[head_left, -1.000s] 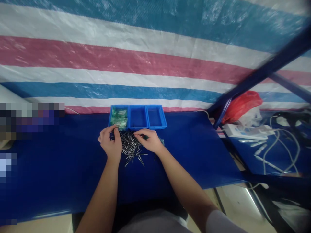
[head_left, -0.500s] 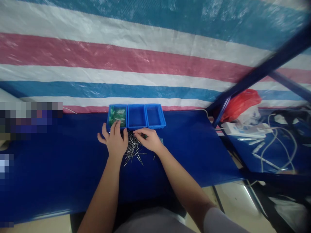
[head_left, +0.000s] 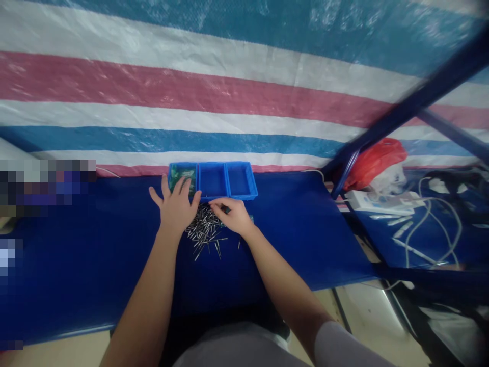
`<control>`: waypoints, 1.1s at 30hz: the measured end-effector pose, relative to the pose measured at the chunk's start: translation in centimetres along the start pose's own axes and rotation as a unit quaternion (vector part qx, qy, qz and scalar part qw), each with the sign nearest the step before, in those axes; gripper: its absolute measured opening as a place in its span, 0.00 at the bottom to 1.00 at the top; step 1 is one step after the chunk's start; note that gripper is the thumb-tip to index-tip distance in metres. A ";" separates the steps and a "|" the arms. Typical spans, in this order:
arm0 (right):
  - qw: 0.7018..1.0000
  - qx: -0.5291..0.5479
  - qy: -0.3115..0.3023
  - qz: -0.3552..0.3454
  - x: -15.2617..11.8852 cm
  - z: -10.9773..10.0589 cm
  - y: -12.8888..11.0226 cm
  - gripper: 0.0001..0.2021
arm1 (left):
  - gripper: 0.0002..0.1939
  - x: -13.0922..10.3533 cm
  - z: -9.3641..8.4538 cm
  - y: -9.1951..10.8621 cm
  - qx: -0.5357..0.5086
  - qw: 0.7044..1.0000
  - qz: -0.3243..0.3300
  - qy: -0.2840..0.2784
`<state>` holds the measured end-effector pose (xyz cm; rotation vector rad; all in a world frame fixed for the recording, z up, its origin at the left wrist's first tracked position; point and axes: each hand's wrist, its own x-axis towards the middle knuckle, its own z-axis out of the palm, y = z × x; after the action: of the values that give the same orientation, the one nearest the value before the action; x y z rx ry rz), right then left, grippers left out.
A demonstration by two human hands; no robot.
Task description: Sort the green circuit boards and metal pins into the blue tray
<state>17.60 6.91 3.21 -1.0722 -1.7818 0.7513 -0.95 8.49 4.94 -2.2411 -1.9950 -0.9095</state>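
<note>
Three joined blue bins stand at the back of the blue surface. The left bin [head_left: 183, 166] has green packets [head_left: 179, 176] in it; the middle bin [head_left: 213, 181] and right bin [head_left: 239, 179] show bare floors. My left hand [head_left: 176, 206] is spread, its fingertips over the front of the left bin. In front of the bins lies a pile of thin metal pins [head_left: 202, 227]. My right hand [head_left: 232, 215] is closed at the pile's right edge, thumb and fingers pinched together; what they hold is too small to make out. Something dark and green shows by its palm.
The blue surface [head_left: 95, 265] reaches toward me. A striped sheet [head_left: 229, 92] hangs behind it. At right are a blue metal frame [head_left: 397, 114], a red bag [head_left: 376, 160], a white power strip [head_left: 382, 201] and loose white cables [head_left: 428, 224].
My left hand has shifted a little left and away from the pins, its fingers more spread, uncovering more of the pile. My right hand stays pinched at nearly the same spot.
</note>
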 end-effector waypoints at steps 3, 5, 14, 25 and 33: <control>1.000 -0.001 0.001 0.004 0.1 -0.2 0.0 0.10 | 0.25 0.1 0.2 -0.6 -0.008 1.000 0.017 -0.007; 1.000 0.001 0.005 0.005 0.1 -0.3 0.1 0.10 | 0.25 -0.4 0.1 -0.8 -0.014 1.000 0.019 0.000; 0.999 0.018 0.026 0.026 0.0 -0.7 0.1 0.11 | 0.25 -1.0 0.3 -0.6 -0.003 1.000 0.011 0.010; 0.941 0.266 0.182 0.101 1.0 -2.3 0.7 0.14 | 0.20 -4.4 -1.2 4.2 -0.027 0.998 -0.035 0.051; 0.901 0.356 0.216 0.119 1.5 -3.5 1.1 0.15 | 0.26 -10.3 1.7 11.5 0.004 0.975 0.170 -0.146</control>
<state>20.87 8.91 4.38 -0.8597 -0.8822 1.1008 10.00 -2.40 3.43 -2.7269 -1.6104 -0.5632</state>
